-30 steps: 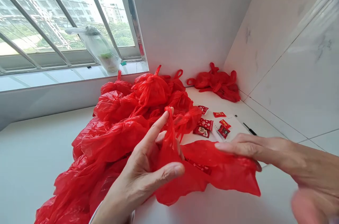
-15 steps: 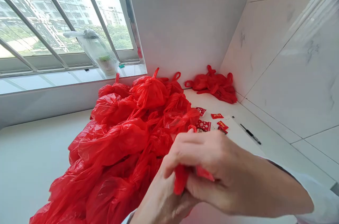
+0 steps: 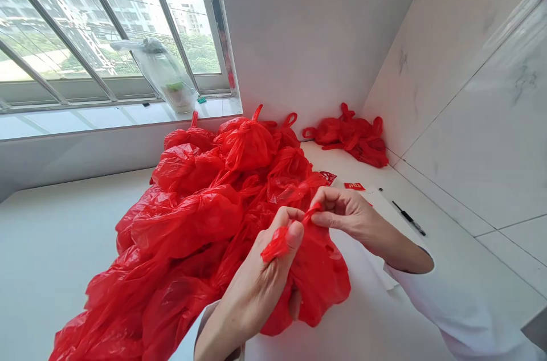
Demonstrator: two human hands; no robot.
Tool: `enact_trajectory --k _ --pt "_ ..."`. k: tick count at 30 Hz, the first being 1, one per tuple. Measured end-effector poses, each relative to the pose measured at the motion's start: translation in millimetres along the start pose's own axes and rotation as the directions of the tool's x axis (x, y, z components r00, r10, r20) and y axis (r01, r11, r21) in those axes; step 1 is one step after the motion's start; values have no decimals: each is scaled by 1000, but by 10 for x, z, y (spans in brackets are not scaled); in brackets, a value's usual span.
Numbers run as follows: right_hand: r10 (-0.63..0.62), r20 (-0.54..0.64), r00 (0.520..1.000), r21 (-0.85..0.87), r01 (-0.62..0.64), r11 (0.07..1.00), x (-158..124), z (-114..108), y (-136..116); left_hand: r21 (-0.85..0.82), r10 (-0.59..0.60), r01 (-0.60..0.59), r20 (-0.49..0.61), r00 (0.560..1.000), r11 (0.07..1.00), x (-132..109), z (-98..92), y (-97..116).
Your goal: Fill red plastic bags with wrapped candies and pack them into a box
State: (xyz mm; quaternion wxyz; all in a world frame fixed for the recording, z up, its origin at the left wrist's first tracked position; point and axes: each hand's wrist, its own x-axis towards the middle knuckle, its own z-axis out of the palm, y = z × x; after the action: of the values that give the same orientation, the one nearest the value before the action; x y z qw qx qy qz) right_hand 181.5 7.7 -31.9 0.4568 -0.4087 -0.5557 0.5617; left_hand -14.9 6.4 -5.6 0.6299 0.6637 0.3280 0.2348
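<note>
My left hand (image 3: pixel 267 278) is closed around one twisted handle of a small red plastic bag (image 3: pixel 318 275) that bulges below my fingers. My right hand (image 3: pixel 348 214) pinches the bag's other handle just to the right, and the two handles are stretched taut between my hands. The bag hangs just above the white counter (image 3: pixel 51 241). Directly behind my hands lies a big heap of tied red bags (image 3: pixel 200 213).
A smaller pile of red bags (image 3: pixel 352 134) sits in the far corner by the tiled wall. Red packets (image 3: pixel 354 185) and a black pen (image 3: pixel 409 217) lie on the counter behind my right hand. A clear plastic bag (image 3: pixel 164 73) rests on the window sill.
The bag lay spread open between my hands a second ago. My hands then came together over it, and now they have drawn apart, each pulling a twisted handle.
</note>
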Motion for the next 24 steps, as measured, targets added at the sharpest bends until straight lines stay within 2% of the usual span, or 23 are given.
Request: enact_trajectory --k 4,7,8,10,12,13,14,15,16,18,19,21,22,24 --pt "-149 -151 977 -108 133 985 -79 60 -57 24 -14 15 -42 999 1000 -1 -61 -11" --pt "-376 -192 906 -322 304 897 -218 160 -123 -53 -97 101 74 993 993 -13 -89 2" --pt "-476 -147 867 -412 384 827 -272 209 -145 -98 -136 148 119 984 984 -12 -94 6" --pt "-611 74 788 -577 534 619 -374 309 -188 -181 -165 196 170 971 964 -1 -114 15" --pt "-598 327 731 -667 627 402 -446 380 -223 -203 -137 174 184 973 963 16 -159 35" --pt "-559 411 720 -677 651 342 -468 393 -234 -182 -115 151 196 974 972 21 -190 50" --pt "-529 452 718 -668 665 333 -479 389 -238 -142 -98 132 226 969 981 21 -223 67" --pt "-525 452 721 -640 672 373 -479 369 -236 -89 -84 111 267 960 990 15 -254 84" --pt "-541 413 733 -593 667 451 -469 336 -227 -27 -71 84 309 948 996 3 -278 97" --pt "-527 240 815 -498 570 654 -420 252 -187 140 -25 -29 369 929 990 -31 -291 102" --pt "-475 147 868 -456 486 746 -382 213 -157 250 24 -122 363 932 960 -48 -277 90" --pt "-305 76 949 -383 310 870 -284 159 -79 505 158 -292 291 944 812 -70 -215 41" --pt "-227 107 968 -356 250 900 -229 146 -35 622 236 -339 246 940 706 -71 -175 8" --pt "-133 230 964 -318 204 926 -124 143 50 790 385 -362 173 906 496 -54 -98 -60"
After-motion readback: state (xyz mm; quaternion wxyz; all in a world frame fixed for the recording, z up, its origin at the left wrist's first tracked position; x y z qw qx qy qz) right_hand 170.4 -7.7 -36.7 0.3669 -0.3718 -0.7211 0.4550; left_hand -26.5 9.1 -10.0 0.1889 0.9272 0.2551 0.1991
